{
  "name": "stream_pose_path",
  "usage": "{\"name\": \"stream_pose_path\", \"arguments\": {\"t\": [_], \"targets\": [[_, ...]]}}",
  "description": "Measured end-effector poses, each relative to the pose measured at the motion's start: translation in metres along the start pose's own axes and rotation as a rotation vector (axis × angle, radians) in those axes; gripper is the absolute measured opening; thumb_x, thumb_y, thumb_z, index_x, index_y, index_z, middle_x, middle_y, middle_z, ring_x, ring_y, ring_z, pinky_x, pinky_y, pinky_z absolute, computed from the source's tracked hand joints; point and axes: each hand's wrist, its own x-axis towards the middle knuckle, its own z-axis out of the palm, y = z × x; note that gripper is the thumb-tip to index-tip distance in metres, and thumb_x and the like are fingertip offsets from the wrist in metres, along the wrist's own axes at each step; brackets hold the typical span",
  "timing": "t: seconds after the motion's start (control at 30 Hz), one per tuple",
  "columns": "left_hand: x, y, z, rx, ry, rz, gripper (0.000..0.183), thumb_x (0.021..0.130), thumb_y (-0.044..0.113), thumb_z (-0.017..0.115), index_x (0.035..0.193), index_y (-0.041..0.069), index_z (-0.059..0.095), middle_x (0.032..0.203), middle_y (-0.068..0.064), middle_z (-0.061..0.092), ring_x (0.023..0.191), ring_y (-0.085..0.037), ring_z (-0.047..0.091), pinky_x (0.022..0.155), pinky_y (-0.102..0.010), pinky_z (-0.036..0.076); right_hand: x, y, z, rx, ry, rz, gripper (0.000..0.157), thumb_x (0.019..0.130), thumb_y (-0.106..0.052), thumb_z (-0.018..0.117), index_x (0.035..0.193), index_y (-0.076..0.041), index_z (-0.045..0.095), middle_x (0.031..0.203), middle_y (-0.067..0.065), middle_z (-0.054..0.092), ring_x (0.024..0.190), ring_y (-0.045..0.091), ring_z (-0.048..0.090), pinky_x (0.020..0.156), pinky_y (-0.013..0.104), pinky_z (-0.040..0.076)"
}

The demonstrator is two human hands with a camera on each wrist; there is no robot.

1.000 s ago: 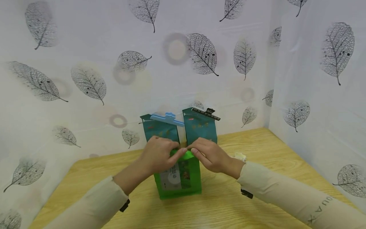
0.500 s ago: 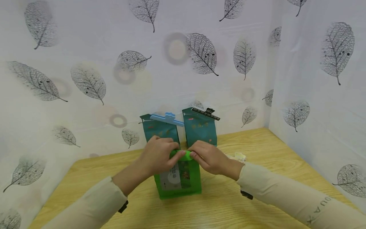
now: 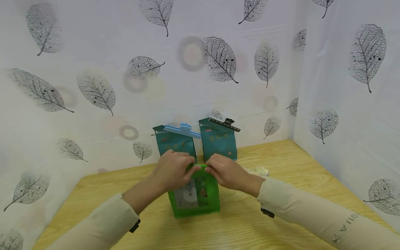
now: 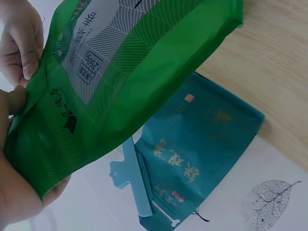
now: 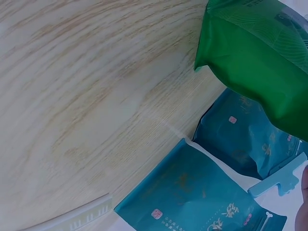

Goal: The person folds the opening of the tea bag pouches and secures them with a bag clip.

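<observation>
A green tea bag (image 3: 212, 194) with a printed grey panel stands upright on the wooden table. Its top edge is pinched between the thumb and fingers of my left hand (image 3: 175, 170). My right hand (image 3: 228, 173) pinches the same edge a little farther right, the two thumbs close together. In the left wrist view the green bag (image 4: 159, 72) fills the upper part, its top end between both hands. The right wrist view catches only the side of the green bag (image 5: 260, 62) and a sliver of a hand at the right border.
Behind stand two teal bags, the left teal bag (image 3: 175, 140) topped by a blue clip (image 3: 182, 130), the right teal bag (image 3: 218, 140) by a black clip (image 3: 224, 124) with piano keys. A pale clip (image 3: 261, 171) lies beyond my right wrist. Leaf-patterned curtains (image 3: 187, 93) border the table.
The fingertips have drawn slightly apart and the right hand sits a little lower. The bag's top, earlier showing a bright folded flap, now shows a thin upper edge. The other bags have not moved.
</observation>
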Motion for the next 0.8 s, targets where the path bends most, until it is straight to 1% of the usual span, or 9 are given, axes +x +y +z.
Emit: {"name": "stream_pose_path", "arguments": {"t": [0.1,0.23,0.3,0.37,0.47,0.53,0.67,0.73,0.8], "targets": [[0.000,-0.001,0.001,0.001,0.027,0.016,0.031,0.093,0.035,0.071,0.068,0.019,0.062,0.055,0.010,0.053,0.046,-0.005,0.031,0.054,-0.022,0.018,0.002,0.000,0.001,-0.024,0.033,-0.024,0.026,0.107,-0.028,0.047,0.090,-0.013,0.060,0.079,-0.003,0.056,0.069,0.008,0.047,0.065,0.024,0.043],[0.001,-0.002,0.005,0.017,0.063,0.041,0.035,0.094,0.032,0.070,0.064,0.021,0.057,0.052,0.011,0.050,0.045,-0.005,0.028,0.055,-0.022,0.015,0.005,0.000,0.000,-0.067,0.059,-0.042,0.020,0.103,-0.022,0.057,0.085,-0.014,0.061,0.076,-0.004,0.057,0.066,0.009,0.047,0.064,0.026,0.042],[0.001,-0.002,0.007,0.022,0.078,0.057,0.034,0.094,0.030,0.070,0.064,0.021,0.057,0.053,0.011,0.050,0.045,-0.004,0.030,0.054,-0.022,0.015,0.006,0.000,-0.001,-0.083,0.062,-0.048,0.015,0.099,-0.017,0.062,0.084,-0.014,0.062,0.075,-0.004,0.058,0.065,0.009,0.047,0.064,0.027,0.043],[0.002,-0.002,0.009,0.023,0.092,0.086,0.030,0.094,0.027,0.071,0.066,0.021,0.061,0.054,0.011,0.053,0.046,-0.004,0.034,0.053,-0.022,0.017,0.007,-0.001,-0.002,-0.090,0.060,-0.055,0.012,0.096,-0.014,0.065,0.084,-0.014,0.063,0.075,-0.004,0.058,0.065,0.009,0.048,0.064,0.026,0.043],[0.002,-0.003,0.010,0.001,0.099,0.127,0.024,0.093,0.023,0.070,0.070,0.020,0.067,0.057,0.010,0.057,0.048,-0.004,0.040,0.051,-0.021,0.021,0.007,0.000,-0.003,-0.079,0.059,-0.071,0.011,0.094,-0.012,0.068,0.084,-0.013,0.064,0.075,-0.004,0.058,0.066,0.009,0.050,0.064,0.026,0.044],[0.002,-0.004,0.010,-0.039,0.088,0.125,0.024,0.093,0.022,0.070,0.070,0.019,0.067,0.056,0.009,0.055,0.047,-0.004,0.041,0.049,-0.019,0.025,0.006,0.001,-0.004,-0.059,0.062,-0.087,0.011,0.096,-0.013,0.066,0.085,-0.012,0.064,0.076,-0.003,0.058,0.067,0.009,0.050,0.065,0.026,0.045],[0.002,-0.007,0.011,-0.104,0.076,0.071,0.027,0.094,0.026,0.070,0.068,0.019,0.064,0.055,0.009,0.052,0.045,-0.003,0.040,0.045,-0.016,0.028,0.004,0.004,-0.005,-0.043,0.062,-0.110,0.011,0.098,-0.018,0.063,0.089,-0.012,0.064,0.078,-0.003,0.059,0.068,0.009,0.051,0.067,0.025,0.046],[0.002,-0.008,0.011,-0.083,0.098,0.075,0.024,0.093,0.028,0.071,0.071,0.018,0.068,0.057,0.009,0.057,0.046,-0.003,0.044,0.045,-0.015,0.030,0.003,0.006,-0.006,-0.058,0.054,-0.115,0.011,0.097,-0.020,0.064,0.089,-0.013,0.065,0.078,-0.004,0.059,0.069,0.008,0.052,0.067,0.024,0.046],[0.002,-0.008,0.012,-0.042,0.128,0.110,0.021,0.092,0.028,0.072,0.074,0.017,0.071,0.061,0.008,0.063,0.048,-0.005,0.048,0.046,-0.016,0.030,0.001,0.009,-0.008,-0.076,0.037,-0.116,0.013,0.097,-0.022,0.065,0.088,-0.014,0.065,0.077,-0.004,0.059,0.068,0.008,0.052,0.065,0.024,0.045]]}}
